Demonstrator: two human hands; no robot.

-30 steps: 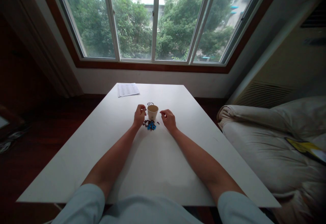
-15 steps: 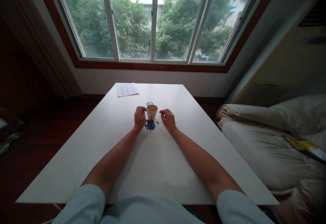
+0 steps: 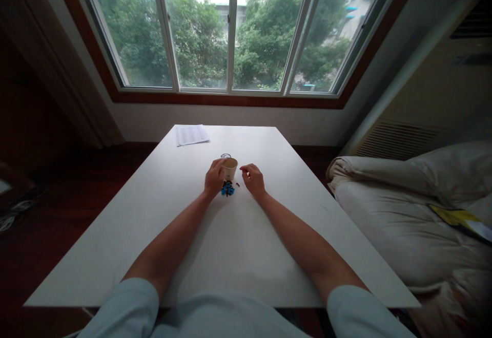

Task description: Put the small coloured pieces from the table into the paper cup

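Observation:
A beige paper cup (image 3: 230, 170) stands upright on the white table, its open mouth towards me. My left hand (image 3: 214, 179) is at its left side, fingers curled against the wall and rim. Just right of the cup, my right hand (image 3: 252, 178) is closed in a pinch, thumb and forefinger together; whatever is between them is too small to make out. In front of the cup lies a small heap of blue and dark pieces (image 3: 228, 189), partly hidden by my left hand. One dark piece (image 3: 238, 185) lies apart, near my right hand.
Behind the cup is a thin dark loop (image 3: 226, 155). Printed sheets of paper (image 3: 192, 135) lie at the far left corner of the white table (image 3: 238, 246). A padded beige cover (image 3: 376, 215) is heaped to the right, beyond the table edge.
My left hand has shifted right, from beside the cup onto its left side, with its fingers reaching further over. The cup has moved very slightly right. My right hand has barely moved.

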